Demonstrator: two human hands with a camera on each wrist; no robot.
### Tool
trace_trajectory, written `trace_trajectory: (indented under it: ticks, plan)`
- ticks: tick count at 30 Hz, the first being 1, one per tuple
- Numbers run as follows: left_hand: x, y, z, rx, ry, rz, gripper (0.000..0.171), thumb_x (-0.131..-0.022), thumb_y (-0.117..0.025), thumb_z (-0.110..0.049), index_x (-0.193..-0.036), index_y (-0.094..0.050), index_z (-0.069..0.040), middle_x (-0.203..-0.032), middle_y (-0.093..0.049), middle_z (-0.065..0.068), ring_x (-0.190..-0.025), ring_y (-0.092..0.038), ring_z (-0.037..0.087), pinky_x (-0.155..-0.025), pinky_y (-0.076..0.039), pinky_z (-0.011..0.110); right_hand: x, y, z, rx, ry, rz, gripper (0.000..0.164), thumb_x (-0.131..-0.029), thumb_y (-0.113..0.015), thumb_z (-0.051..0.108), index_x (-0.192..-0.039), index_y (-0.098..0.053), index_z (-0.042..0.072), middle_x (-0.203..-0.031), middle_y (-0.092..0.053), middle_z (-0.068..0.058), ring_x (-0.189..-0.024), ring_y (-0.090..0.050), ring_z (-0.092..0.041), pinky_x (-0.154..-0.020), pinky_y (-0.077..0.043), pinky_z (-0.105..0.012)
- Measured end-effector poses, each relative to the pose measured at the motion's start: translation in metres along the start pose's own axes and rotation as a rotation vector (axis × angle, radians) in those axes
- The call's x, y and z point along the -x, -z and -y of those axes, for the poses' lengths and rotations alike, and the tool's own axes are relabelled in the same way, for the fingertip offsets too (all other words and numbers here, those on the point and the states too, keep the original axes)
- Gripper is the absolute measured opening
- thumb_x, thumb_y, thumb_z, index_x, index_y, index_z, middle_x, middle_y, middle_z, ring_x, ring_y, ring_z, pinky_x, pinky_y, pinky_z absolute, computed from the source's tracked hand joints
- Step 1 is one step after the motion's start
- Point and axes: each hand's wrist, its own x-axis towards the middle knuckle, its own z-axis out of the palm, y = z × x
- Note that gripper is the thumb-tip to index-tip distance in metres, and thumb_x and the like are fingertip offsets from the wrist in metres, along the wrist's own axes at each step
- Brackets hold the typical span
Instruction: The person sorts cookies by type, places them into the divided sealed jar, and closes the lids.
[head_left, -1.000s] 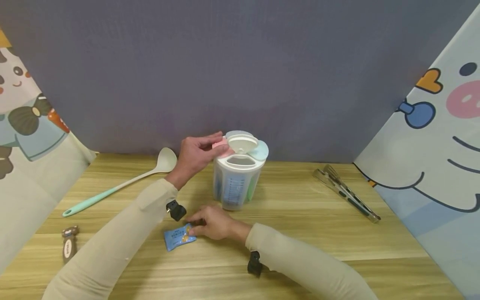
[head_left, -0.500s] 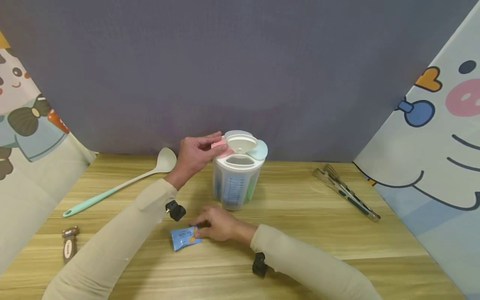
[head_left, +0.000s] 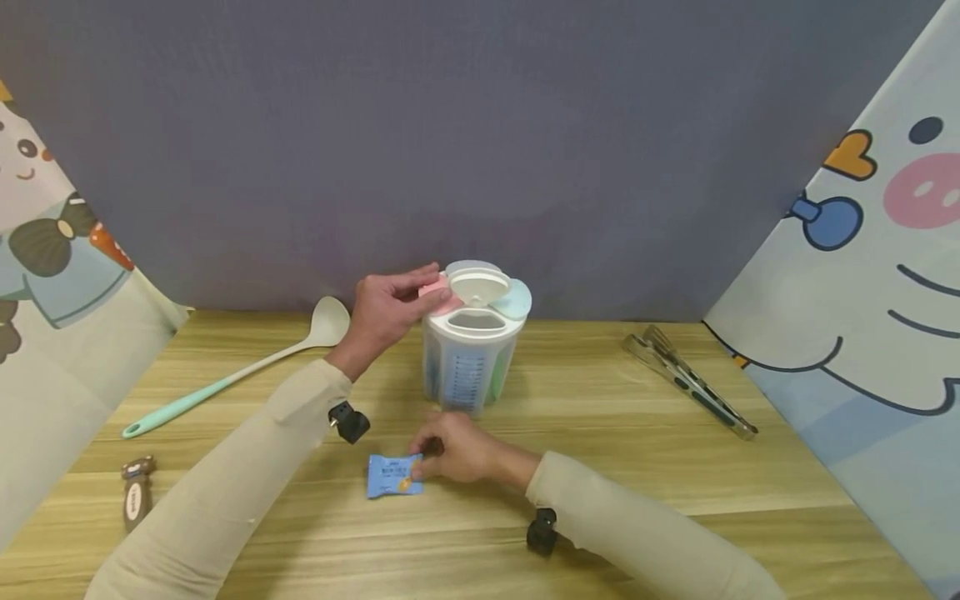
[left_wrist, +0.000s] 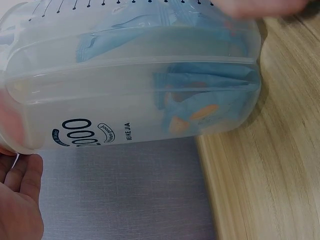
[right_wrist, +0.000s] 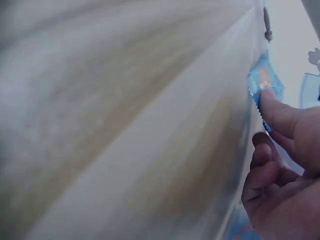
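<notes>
A clear multi-compartment storage container (head_left: 471, 354) with measuring marks stands upright, topped by a white lid with pink, pale blue and whitish flaps. My left hand (head_left: 378, 312) holds the pink flap (head_left: 442, 296) at its left edge, thumb on top. Through the wall in the left wrist view, blue packets (left_wrist: 200, 97) show inside the container. In front of it, my right hand (head_left: 461, 450) pinches the right end of a blue snack packet (head_left: 393, 475) between thumb and finger. The right wrist view also shows the thumb pressed on this packet (right_wrist: 265, 80).
A white ladle (head_left: 255, 364) with a mint handle lies on the left. Nearer the front is a brown bear-shaped item (head_left: 137, 493), partly beside the left sleeve. Metal tongs (head_left: 690, 381) lie on the right of the wooden table (head_left: 600, 467). A grey wall (head_left: 480, 150) rises behind.
My right hand has moved to the right along the table with the blue snack packet, which has turned a little. The left hand keeps its hold on the pink flap.
</notes>
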Motion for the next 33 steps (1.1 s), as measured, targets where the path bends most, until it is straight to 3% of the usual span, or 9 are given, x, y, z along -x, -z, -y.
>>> trace_trajectory:
  ticks: [6, 8, 15, 22, 28, 33]
  plan:
    - [0.006, 0.001, -0.027, 0.005, -0.005, 0.018, 0.031, -0.081, -0.076, -0.007, -0.106, -0.068, 0.008, -0.115, -0.063, 0.019, -0.104, -0.063, 0.024, -0.079, -0.053, 0.028, 0.011, 0.012, 0.004, -0.183, -0.037, -0.011, 0.009, -0.077, -0.079, 0.006, -0.082, -0.071, 0.003, -0.074, -0.065, 0.005, -0.064, -0.054, -0.001, -0.056, -0.048, -0.017]
    - [0.006, 0.000, -0.027, 0.007, -0.005, 0.020, 0.031, -0.081, -0.076, -0.008, -0.106, -0.068, 0.008, -0.115, -0.063, 0.018, -0.104, -0.063, 0.024, -0.079, -0.053, 0.028, 0.015, 0.016, 0.004, -0.242, -0.034, -0.015, 0.007, -0.078, -0.077, 0.004, -0.082, -0.072, 0.002, -0.073, -0.066, 0.005, -0.061, -0.054, -0.002, -0.053, -0.048, -0.018]
    - [-0.001, -0.001, 0.004, -0.004, -0.015, 0.004, 0.034, -0.078, -0.080, -0.023, -0.105, -0.072, -0.004, -0.113, -0.066, 0.004, -0.101, -0.064, 0.012, -0.078, -0.053, 0.025, 0.030, 0.040, 0.017, -0.287, 0.072, -0.130, 0.008, -0.075, -0.077, -0.004, -0.080, -0.071, -0.004, -0.071, -0.066, -0.007, -0.057, -0.048, -0.008, -0.049, -0.042, -0.021]
    - [-0.002, -0.001, 0.003, -0.010, -0.030, 0.002, 0.037, -0.078, -0.080, -0.026, -0.106, -0.072, -0.004, -0.112, -0.067, 0.004, -0.101, -0.063, 0.009, -0.078, -0.053, 0.026, 0.041, 0.060, 0.013, -0.361, 0.115, -0.237, 0.007, -0.076, -0.077, 0.000, -0.082, -0.073, 0.002, -0.077, -0.067, -0.001, -0.060, -0.048, -0.009, -0.047, -0.038, -0.020]
    - [-0.003, 0.000, 0.003, 0.002, -0.037, -0.002, 0.034, -0.078, -0.080, -0.023, -0.105, -0.072, -0.004, -0.112, -0.067, 0.005, -0.101, -0.064, 0.012, -0.078, -0.053, 0.026, 0.046, 0.080, 0.019, -0.459, 0.069, -0.346, 0.006, -0.080, -0.073, -0.001, -0.084, -0.070, -0.004, -0.080, -0.066, -0.002, -0.068, -0.056, -0.012, -0.055, -0.048, -0.022]
    - [-0.001, -0.001, 0.002, 0.014, -0.022, -0.007, 0.034, -0.077, -0.081, -0.020, -0.105, -0.072, -0.003, -0.112, -0.066, 0.006, -0.102, -0.063, 0.013, -0.079, -0.053, 0.026, 0.046, 0.094, 0.018, -0.509, 0.132, -0.441, 0.015, -0.083, -0.071, 0.005, -0.083, -0.067, -0.010, -0.081, -0.067, -0.005, -0.070, -0.059, -0.012, -0.059, -0.051, -0.023]
